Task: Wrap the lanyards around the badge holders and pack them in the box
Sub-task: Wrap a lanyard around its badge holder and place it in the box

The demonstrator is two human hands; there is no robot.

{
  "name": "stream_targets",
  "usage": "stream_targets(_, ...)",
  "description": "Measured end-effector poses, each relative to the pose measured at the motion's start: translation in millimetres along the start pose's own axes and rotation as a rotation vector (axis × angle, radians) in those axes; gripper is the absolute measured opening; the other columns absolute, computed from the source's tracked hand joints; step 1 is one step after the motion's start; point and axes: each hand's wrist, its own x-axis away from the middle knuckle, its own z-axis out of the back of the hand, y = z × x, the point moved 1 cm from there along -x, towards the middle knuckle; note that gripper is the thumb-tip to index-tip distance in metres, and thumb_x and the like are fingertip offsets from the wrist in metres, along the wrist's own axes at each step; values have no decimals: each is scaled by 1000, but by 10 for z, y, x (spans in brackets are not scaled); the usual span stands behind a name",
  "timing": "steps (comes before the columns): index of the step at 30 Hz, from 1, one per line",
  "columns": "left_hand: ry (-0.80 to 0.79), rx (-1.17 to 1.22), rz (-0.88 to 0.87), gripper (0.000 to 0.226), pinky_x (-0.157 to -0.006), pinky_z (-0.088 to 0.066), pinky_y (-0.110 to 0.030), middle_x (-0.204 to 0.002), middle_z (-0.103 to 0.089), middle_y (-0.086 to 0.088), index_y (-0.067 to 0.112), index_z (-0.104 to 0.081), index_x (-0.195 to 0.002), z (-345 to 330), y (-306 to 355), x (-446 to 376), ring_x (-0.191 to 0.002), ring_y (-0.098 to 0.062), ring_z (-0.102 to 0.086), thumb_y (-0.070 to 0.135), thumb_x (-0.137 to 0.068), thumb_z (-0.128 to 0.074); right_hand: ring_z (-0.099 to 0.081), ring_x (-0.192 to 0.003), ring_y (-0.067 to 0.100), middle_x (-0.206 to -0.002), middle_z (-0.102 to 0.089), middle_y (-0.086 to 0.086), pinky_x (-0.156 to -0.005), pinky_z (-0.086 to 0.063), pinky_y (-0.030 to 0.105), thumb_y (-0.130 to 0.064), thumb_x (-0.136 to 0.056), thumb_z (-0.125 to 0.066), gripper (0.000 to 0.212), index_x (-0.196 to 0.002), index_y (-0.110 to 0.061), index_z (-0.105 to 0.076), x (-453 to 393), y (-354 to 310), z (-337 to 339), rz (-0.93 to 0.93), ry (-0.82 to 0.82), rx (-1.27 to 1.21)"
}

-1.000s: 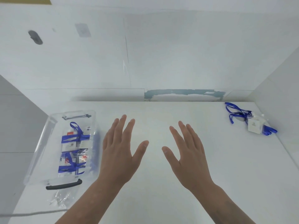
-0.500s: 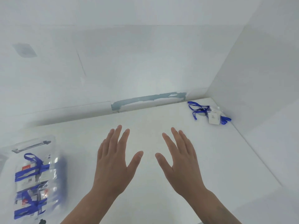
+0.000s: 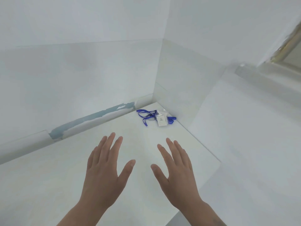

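Centrally, the left hand and right hand are held flat, fingers spread, holding nothing, above the counter; a blue lanyard and badge holder are seen above them, in the corner.

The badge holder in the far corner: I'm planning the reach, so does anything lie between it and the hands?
Nothing visible does. Only bare white table lies between the open left hand and right hand and the badge holder with its loose blue lanyard.
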Motion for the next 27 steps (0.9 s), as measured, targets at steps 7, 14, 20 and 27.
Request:
stream_targets(7, 8, -15, 18, 72, -121, -14, -39, -163, -14, 11, 29, -23, -153, -96, 132, -91, -151, -9, -2, 68, -92, -25, -11, -151, 15, -161, -20, -10, -117, -27, 47, -59, -98, -34, 56, -148, -35, -35, -126, 197, 0, 26, 4, -21)
stream_targets(14, 20, -54, 77, 71, -120, -14, -37, -163, -15, 10, 28, -23, -152, -275, 328, -211, -151, -10, -4, 67, -92, -26, -12, -151, 15, -161, -22, -9, -118, -24, 44, -58, -98, -36, 55, -147, -34, -38, -353, 502, -19, 81, -2, -50)
stream_targets(20, 29, -39, 120, 71, -120, -12, -33, -163, -15, 12, 29, -23, -152, -417, 498, -248, -151, -7, -4, 67, -92, -28, -12, -150, 14, -160, -22, -9, -118, -21, 41, -58, -98, -36, 53, -145, -34, -39, -483, 717, -22, 113, -45, -43)
stream_targets(27, 41, -8, 132, 70, -119, -19, -39, -162, -17, 11, 28, -25, -151, -464, 424, -221, -151, -10, -9, 65, -92, -31, -12, -150, 12, -160, -22, -10, -117, -26, 44, -59, -98, -34, 53, -145, -35, -39, -560, 688, -77, 127, -82, -42)
